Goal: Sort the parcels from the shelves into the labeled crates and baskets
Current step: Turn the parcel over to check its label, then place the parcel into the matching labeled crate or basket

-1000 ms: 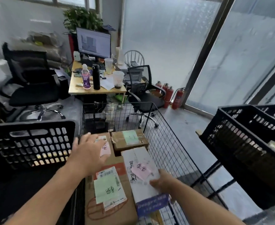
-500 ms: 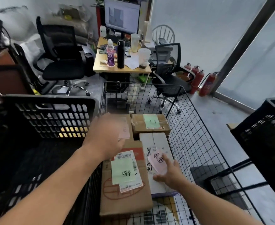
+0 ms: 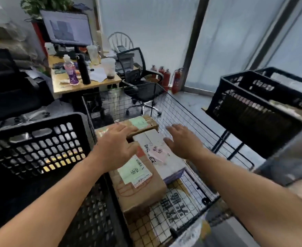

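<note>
Brown cardboard and white card fill the wire basket (image 3: 191, 122) in front of me. My left grip (image 3: 114, 148) is spread flat, palm down, and holds nothing. It is over the spot where the near brown box (image 3: 139, 189) with a green note meets a small brown box (image 3: 102, 131) further back; I cannot tell if it touches them. My right grip (image 3: 184, 143) is spread wide too and holds nothing, just above the right side of the white box (image 3: 171, 164), which has a pink note on top. The white box lies right beside the near brown box. Behind it lies another brown box (image 3: 143, 123) with a green note. One black crate (image 3: 36, 139) stands just left of the basket, and another black crate (image 3: 253, 111) stands off to the right. Far back, a bottle (image 3: 71, 72) and a black flask (image 3: 84, 70) stand on a wooden surface (image 3: 100, 83).
</note>
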